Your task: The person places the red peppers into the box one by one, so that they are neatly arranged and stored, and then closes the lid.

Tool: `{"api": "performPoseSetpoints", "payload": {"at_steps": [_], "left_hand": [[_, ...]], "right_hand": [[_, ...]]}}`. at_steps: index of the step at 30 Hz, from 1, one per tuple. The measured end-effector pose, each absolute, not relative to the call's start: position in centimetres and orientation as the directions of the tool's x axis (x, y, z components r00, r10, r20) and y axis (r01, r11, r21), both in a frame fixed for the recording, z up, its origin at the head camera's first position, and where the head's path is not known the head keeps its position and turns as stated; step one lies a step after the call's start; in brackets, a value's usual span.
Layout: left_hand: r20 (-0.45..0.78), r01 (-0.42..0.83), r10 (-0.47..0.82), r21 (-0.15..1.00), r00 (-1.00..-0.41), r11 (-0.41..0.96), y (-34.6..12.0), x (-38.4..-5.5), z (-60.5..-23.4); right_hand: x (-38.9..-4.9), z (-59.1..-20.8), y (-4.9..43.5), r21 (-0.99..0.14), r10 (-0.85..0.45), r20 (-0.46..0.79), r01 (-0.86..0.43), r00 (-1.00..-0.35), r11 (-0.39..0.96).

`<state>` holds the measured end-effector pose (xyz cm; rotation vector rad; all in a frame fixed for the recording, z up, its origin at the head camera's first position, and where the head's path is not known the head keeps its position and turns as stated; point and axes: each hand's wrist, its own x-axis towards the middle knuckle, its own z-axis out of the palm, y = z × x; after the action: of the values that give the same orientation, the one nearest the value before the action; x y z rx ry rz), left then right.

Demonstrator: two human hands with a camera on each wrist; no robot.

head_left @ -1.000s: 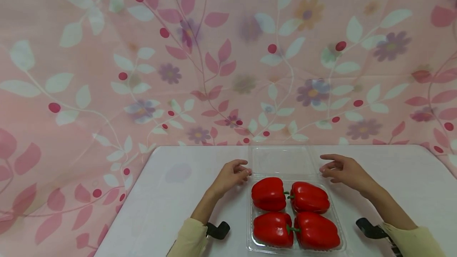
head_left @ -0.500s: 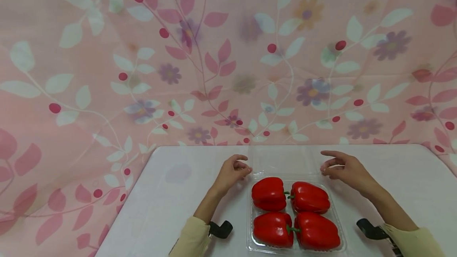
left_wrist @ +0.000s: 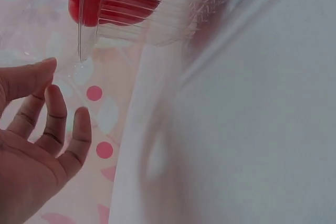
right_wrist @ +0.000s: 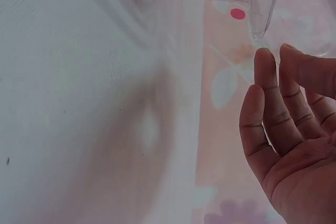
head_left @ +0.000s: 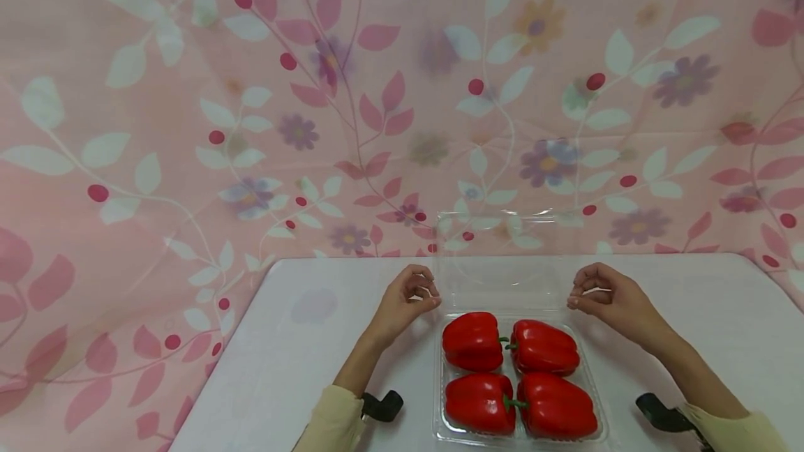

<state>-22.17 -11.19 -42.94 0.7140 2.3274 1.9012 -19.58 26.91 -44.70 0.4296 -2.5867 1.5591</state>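
Note:
A clear plastic clamshell box (head_left: 437, 396) stands on the table, its base filled with several red bell peppers (head_left: 480, 403) with green stems. Hinged at the far side, the transparent lid (head_left: 499, 281) tilts up, its far edge showing against the floral cloth. My left hand (head_left: 405, 302) pinches the lid's left edge near the hinge between thumb and forefinger, the other fingers loosely curled. On the opposite edge, my right hand (head_left: 612, 302) pinches the lid likewise. Both wrist views show fingertips meeting at the thin plastic, beside the box's ribbed wall (left_wrist: 142, 32).
The white table (head_left: 301, 368) extends to both sides of the box. A pink floral cloth (head_left: 377, 103) hangs behind its far edge. Black wrist mounts (head_left: 383, 407) sit at the pale yellow sleeves (head_left: 333, 417).
The lid has swung upward from lying nearly flat behind the box. Both hands have closed their fingers from a looser pose at its side edges. The peppers have stayed put.

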Motion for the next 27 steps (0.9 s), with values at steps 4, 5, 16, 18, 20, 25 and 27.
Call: {"api": "performPoseSetpoints", "payload": {"at_steps": [4,5,16,18,20,25,27], "left_hand": [[0.279,0.376,0.424,0.912,-0.862,0.163,-11.6,-22.2,-43.3],[0.273,0.381,0.434,0.906,-0.859,0.185,-11.7,-22.2,-43.4],[0.332,0.514,0.494,0.806,-0.804,0.294,-12.7,-21.7,-45.1],[0.361,0.552,0.5,0.773,-0.788,0.312,-12.8,-21.5,-45.2],[0.388,0.588,0.505,0.739,-0.771,0.329,-13.1,-21.2,-45.2],[0.406,0.635,0.522,0.663,-0.751,0.398,-13.6,-20.5,-45.0],[0.409,0.65,0.532,0.632,-0.741,0.421,-13.8,-20.2,-44.9]], "right_hand": [[-19.0,-44.7,27.1,-0.781,-0.217,0.302,-0.372,-0.928,0.501],[-18.8,-44.7,27.1,-0.765,-0.22,0.319,-0.387,-0.922,0.515],[-16.4,-44.8,26.6,-0.581,-0.143,0.403,-0.373,-0.904,0.723],[-15.9,-44.8,26.5,-0.565,-0.138,0.411,-0.37,-0.901,0.737],[-15.6,-44.8,26.4,-0.537,-0.157,0.434,-0.395,-0.887,0.746],[-14.9,-44.5,26.3,-0.515,-0.173,0.386,-0.367,-0.906,0.775],[-14.6,-44.3,26.3,-0.528,-0.153,0.326,-0.314,-0.933,0.789]]}}
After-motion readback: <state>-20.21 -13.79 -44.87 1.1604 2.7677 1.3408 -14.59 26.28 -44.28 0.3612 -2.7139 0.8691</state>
